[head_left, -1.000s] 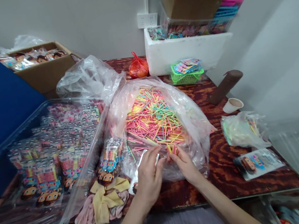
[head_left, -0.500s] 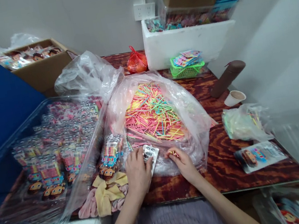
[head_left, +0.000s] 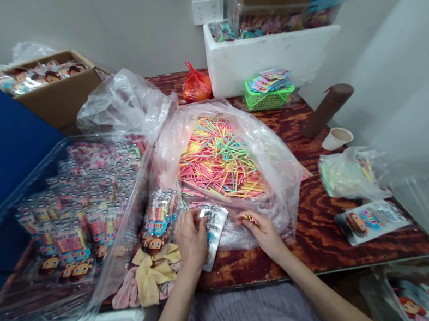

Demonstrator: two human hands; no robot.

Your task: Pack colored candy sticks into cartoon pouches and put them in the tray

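My left hand [head_left: 191, 243] has curled fingers at the left edge of a silver printed pouch [head_left: 217, 230], its thumb against the pouch. My right hand [head_left: 264, 234] is closed around a small bundle of thin coloured sticks [head_left: 250, 219], whose ends peek out between thumb and fingers. Behind both hands, a large clear plastic bag [head_left: 273, 144] lies open, heaped with loose pink, yellow, green and blue sticks [head_left: 219, 162]. Left of my left hand lie filled pouches [head_left: 159, 223] with sticks showing through their windows.
A clear tub [head_left: 124, 237] of filled pouches stands left, with yellow and pink cloths [head_left: 151, 274] beside it. To the right are another pouch [head_left: 370, 222], a small bag of sticks [head_left: 350, 175], a paper cup [head_left: 336, 139] and a brown bottle [head_left: 328, 110]. A green basket [head_left: 270, 98] sits behind.
My left hand has shifted slightly left, uncovering more of the silver pouch. My right hand stays nearly in place with the sticks.
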